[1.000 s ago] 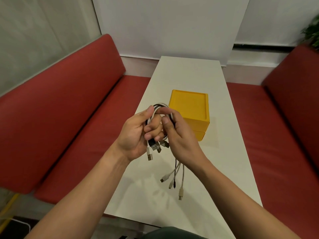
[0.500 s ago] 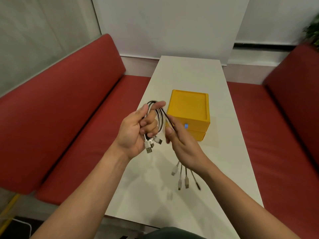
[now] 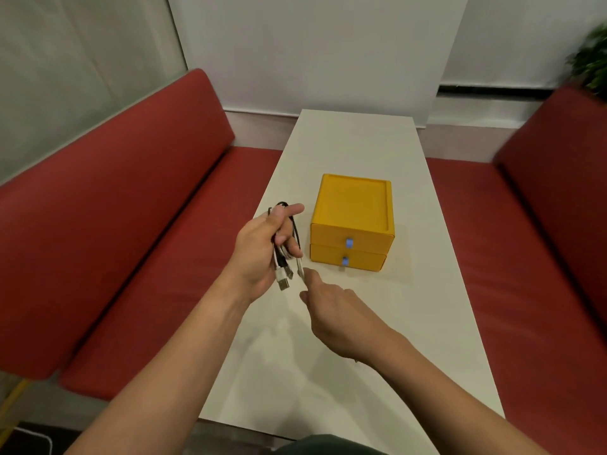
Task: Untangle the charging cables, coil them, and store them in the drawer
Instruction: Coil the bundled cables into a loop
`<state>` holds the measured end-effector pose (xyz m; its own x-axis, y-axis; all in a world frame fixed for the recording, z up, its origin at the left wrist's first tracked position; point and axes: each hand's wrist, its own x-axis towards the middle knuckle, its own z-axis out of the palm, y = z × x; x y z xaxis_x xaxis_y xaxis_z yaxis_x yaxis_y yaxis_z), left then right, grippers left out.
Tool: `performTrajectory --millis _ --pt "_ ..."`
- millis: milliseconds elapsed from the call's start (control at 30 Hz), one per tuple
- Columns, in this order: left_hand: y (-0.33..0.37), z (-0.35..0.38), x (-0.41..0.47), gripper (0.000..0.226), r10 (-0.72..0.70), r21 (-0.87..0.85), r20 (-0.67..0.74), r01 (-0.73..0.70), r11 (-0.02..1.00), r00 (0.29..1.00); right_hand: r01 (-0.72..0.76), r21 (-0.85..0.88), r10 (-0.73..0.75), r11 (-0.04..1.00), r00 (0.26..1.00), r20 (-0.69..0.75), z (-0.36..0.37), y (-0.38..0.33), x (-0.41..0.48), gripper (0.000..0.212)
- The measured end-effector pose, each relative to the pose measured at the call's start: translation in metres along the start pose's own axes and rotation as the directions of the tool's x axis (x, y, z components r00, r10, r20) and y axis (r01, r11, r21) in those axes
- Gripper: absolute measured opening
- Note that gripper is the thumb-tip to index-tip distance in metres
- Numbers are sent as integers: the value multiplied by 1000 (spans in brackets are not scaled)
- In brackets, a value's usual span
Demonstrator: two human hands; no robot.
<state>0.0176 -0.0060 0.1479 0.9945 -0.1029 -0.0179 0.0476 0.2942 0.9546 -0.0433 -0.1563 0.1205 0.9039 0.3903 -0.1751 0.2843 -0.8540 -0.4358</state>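
A bundle of black and white charging cables (image 3: 285, 261) hangs in a loop over the fingers of my left hand (image 3: 258, 254), which is closed on it above the table's left side. USB plugs dangle below that palm. My right hand (image 3: 341, 320) sits lower and nearer to me, with its thumb and fingers pinched on a white strand that runs down from the loop. The cables' other ends are hidden under this hand. The yellow drawer unit (image 3: 353, 205) stands just right of my left hand, and both of its drawers with blue tabs are closed.
The long white table (image 3: 361, 139) runs away from me between two red benches (image 3: 115, 224). A white wall closes the far end. A green plant (image 3: 591, 64) shows at the upper right corner.
My right hand has dropped down and toward me, sliding along the cables and away from the loop. My left hand has stayed up with the looped bundle. The dangling ends are now hidden.
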Motion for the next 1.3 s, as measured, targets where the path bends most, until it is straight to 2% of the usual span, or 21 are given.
performTrajectory --millis 133,300,400,500,600,733,833,967,1133,1233,1300 --pt "-8 0 -1 32 -18 133 5 18 991 1000 54 -145 -36 988 991 126 -20 -2 -12 25" --pt "-8 11 -7 27 -31 327 64 9 945 997 103 -164 -51 981 955 292 -33 -5 -20 20" --pt "-12 17 -10 31 -98 478 97 40 877 990 153 -259 -76 954 956 285 -44 -7 -23 14" --pt "-22 14 -15 45 -154 623 126 43 781 980 257 -322 -184 911 953 241 -65 -4 -18 15" --pt "-26 13 -24 46 -249 543 236 85 835 939 302 -244 -241 922 938 250 -89 3 -11 22" --pt "-29 14 -29 50 -337 431 318 181 884 886 319 -320 -233 892 932 279 -108 15 -2 27" --pt "-31 15 -34 47 -401 345 318 289 893 859 352 -370 -244 860 919 308 -109 14 3 27" --pt "-28 12 -32 59 -483 302 344 392 869 805 338 -406 -244 849 932 267 -102 22 10 26" --pt "-22 6 -22 57 -511 277 298 439 855 806 235 -254 -199 938 967 161 -87 37 17 32" --pt "-19 -1 -18 50 -542 252 358 481 840 760 224 -123 -197 967 960 200 -83 39 20 33" --pt "-17 -4 -17 44 -559 264 391 493 829 731 248 -15 -238 969 946 221 -80 41 19 27"
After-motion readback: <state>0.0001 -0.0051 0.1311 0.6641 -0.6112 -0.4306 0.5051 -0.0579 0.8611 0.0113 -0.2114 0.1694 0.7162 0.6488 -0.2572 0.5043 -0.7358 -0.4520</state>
